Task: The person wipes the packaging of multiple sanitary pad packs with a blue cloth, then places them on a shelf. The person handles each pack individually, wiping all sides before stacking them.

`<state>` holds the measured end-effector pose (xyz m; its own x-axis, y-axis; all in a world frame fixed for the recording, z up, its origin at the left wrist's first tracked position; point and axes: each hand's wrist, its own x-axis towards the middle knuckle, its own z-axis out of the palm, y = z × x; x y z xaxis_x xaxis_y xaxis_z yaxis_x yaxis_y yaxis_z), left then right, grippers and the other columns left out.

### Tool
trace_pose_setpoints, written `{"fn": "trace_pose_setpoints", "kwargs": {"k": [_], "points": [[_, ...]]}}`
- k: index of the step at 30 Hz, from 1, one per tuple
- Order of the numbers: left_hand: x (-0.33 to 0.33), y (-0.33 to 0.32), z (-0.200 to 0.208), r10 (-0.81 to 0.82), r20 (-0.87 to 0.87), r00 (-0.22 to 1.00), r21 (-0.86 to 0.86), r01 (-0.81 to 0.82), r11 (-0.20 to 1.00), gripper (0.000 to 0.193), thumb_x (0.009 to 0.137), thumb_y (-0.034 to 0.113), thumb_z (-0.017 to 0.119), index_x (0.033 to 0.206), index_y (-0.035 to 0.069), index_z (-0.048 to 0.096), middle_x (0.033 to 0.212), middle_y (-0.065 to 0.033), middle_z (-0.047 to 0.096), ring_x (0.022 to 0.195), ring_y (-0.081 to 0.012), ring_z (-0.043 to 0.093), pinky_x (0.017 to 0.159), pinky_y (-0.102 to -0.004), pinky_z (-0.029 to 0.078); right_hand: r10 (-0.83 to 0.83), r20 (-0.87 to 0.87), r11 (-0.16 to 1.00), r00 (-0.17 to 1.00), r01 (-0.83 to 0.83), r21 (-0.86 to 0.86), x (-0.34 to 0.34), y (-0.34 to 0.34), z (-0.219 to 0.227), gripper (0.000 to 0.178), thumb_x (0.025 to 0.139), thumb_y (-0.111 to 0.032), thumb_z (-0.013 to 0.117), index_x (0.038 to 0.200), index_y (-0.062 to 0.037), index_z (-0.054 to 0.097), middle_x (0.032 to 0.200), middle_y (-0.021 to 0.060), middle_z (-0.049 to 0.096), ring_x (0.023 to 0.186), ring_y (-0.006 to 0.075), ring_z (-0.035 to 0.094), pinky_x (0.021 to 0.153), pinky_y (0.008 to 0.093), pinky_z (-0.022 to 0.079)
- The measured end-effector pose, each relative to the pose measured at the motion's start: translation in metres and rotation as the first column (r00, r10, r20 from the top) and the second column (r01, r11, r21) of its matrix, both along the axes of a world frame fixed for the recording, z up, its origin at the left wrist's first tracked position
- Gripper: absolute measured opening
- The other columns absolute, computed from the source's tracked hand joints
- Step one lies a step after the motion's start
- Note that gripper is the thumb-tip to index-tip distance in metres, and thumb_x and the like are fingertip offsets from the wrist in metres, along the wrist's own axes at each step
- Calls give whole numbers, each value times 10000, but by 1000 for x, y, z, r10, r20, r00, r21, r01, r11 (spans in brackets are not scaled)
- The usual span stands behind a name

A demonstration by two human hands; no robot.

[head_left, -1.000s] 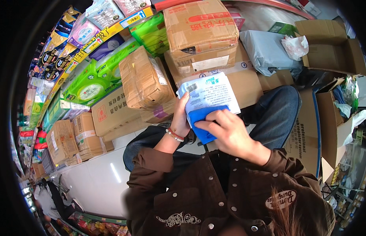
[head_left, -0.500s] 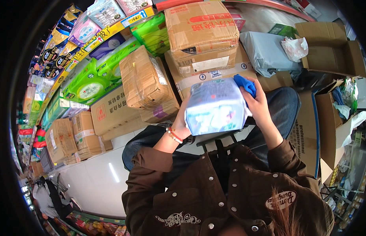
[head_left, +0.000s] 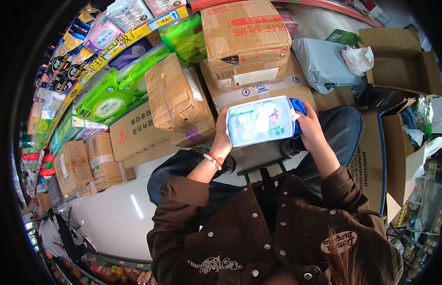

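A light-blue, plastic-wrapped pack (head_left: pixel 260 122) with white and purple printing is held up in front of me, over my lap. My left hand (head_left: pixel 221 137), with a red and white bead bracelet at the wrist, is closed on the pack's left end. Gripping the opposite end, my right hand (head_left: pixel 310 127) also has a bunched blue cloth (head_left: pixel 298 106) pressed against the pack. The fingers behind the pack are hidden.
Stacked cardboard boxes (head_left: pixel 247 38) stand just beyond my hands, with a taped box (head_left: pixel 175 90) to their left. Shelves of green tissue packs (head_left: pixel 104 104) line the left. A grey plastic parcel (head_left: pixel 320 61) and an opened carton (head_left: pixel 397 54) lie at the right.
The pack has tilted, so its broad printed side now faces up toward me. Both hands keep hold of it, and the blue cloth has shifted slightly down its right end.
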<state>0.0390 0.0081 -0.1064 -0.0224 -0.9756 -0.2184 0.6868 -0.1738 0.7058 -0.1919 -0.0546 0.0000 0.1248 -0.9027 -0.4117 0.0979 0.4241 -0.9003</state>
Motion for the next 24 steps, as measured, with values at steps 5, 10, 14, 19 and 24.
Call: {"fn": "trace_pose_setpoints", "kwargs": {"k": [5, 10, 14, 19, 24], "points": [[1, 5, 56, 125, 408, 904, 73, -169, 983, 353, 1006, 136, 476, 1342, 30, 463, 1302, -83, 527, 1202, -154, 508, 1028, -302, 409, -18, 162, 975, 987, -19, 223, 2, 5, 1, 338, 909, -74, 597, 1222, 32, 525, 1069, 122, 662, 898, 204, 687, 744, 323, 562], [5, 9, 65, 30, 116, 993, 131, -45, 990, 532, 1027, 414, 395, 1389, 26, 431, 1362, -104, 494, 1260, -176, 472, 1066, -315, 371, -95, 376, 891, 922, -90, 445, 0, 4, -24, 271, 909, -74, 585, 1155, 39, 566, 1007, 135, 693, 845, 224, 703, 712, 345, 578], [8, 16, 66, -121, 159, 980, 124, 101, 987, 827, 939, 595, 511, 1486, 20, 278, 1428, -158, 437, 1337, -233, 412, 1104, -348, 331, -203, 316, 853, 927, 9, 522, -2, 3, -32, 218, 911, -83, 587, 1094, 35, 587, 992, 128, 699, 818, 229, 701, 697, 339, 573], [-2, 15, 81, -126, 363, 923, 54, 114, 992, 861, 855, 357, 752, 1451, -4, 245, 1316, -172, 497, 1202, -224, 514, 1016, -336, 426, -218, 195, 954, 956, 167, 247, 0, 8, -23, 226, 921, -82, 598, 1134, -5, 589, 1000, 84, 686, 814, 189, 689, 709, 302, 567], [-4, 13, 85, -123, 315, 941, 89, 100, 991, 723, 885, 343, 717, 1398, -1, 341, 1261, -112, 537, 1125, -159, 544, 958, -309, 452, -107, -179, 871, 978, 5, -492, 36, 31, 10, 322, 881, -6, 623, 1192, -39, 546, 1060, 49, 591, 905, 133, 560, 816, 244, 458]]}}
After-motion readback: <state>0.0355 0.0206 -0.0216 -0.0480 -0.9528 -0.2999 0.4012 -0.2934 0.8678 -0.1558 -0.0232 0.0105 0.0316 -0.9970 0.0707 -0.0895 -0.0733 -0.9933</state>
